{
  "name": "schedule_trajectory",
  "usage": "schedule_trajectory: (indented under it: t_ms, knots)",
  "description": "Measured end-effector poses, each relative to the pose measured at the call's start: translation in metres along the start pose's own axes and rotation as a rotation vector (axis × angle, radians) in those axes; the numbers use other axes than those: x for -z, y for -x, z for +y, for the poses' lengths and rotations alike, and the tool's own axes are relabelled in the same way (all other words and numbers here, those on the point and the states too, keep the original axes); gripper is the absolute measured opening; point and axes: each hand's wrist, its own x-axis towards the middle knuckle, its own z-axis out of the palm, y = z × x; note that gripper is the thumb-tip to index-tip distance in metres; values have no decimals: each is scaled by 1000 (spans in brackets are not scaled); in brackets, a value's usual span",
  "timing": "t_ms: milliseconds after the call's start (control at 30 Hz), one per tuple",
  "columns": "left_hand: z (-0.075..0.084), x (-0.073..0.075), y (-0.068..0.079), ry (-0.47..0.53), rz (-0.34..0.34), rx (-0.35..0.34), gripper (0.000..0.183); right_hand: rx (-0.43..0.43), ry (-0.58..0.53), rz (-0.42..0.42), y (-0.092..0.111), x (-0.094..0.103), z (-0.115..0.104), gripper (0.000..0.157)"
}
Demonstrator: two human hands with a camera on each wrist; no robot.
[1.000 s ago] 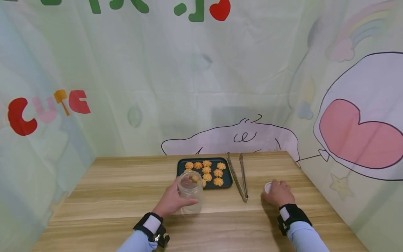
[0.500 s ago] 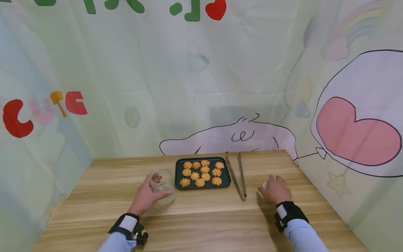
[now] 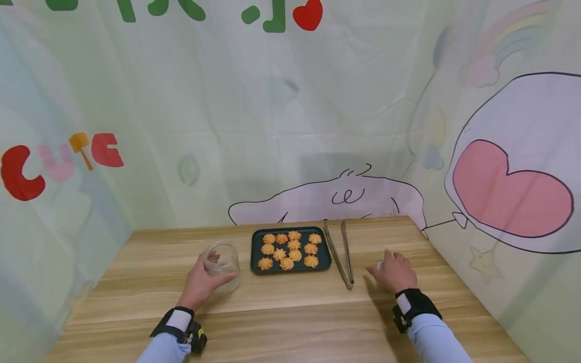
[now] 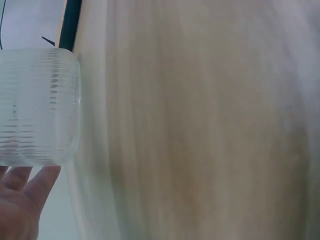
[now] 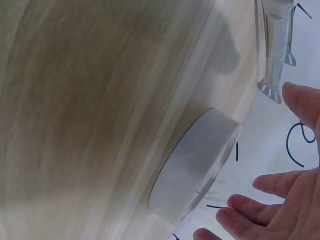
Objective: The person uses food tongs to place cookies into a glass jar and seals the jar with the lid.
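In the head view my left hand grips a clear glass jar, thumb on the near side and fingers round the far side. The jar's ridged wall and base show in the left wrist view, with a few fingertips below it. My right hand is over a round white lid, which it mostly hides in the head view. Seen from the right wrist, the lid lies on the wooden table, and the right hand's spread fingers stand apart from it.
A dark tray with several piped cookies sits at the back of the table, between the hands. Metal tongs lie spread just right of the tray. A printed cloth backdrop rises behind the table.
My left hand has carried the jar left, away from in front of the tray, uncovering the cookies. My right hand has stayed by the lid, its fingers now straighter.
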Motion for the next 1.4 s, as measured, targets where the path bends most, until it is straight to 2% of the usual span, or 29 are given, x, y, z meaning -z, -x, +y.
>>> schedule_trajectory:
  t_ms: [233,433,533,633,833,1100,1300,1400]
  knots:
    - [-3,1,0,-11,-9,30,101,35,2,13,-4,-2,-7,84]
    - [-3,4,0,7,-51,31,122,52,-37,-11,-9,-3,-23,84]
    - [-4,9,3,-11,-80,43,126,48,-57,-32,-12,-4,-33,83]
    - [-5,17,5,-64,-105,43,125,52,-66,-51,-14,-4,-43,84]
    - [-5,32,7,-253,-143,25,120,46,-89,-101,-16,-6,-61,86]
    - [5,39,11,-401,-207,101,126,55,-93,-113,-22,-18,-73,86]
    - [5,39,11,-429,-224,101,123,33,-86,-121,-28,-24,-78,87]
    - [5,38,10,-433,-230,107,123,39,-74,-105,-31,-29,-78,82]
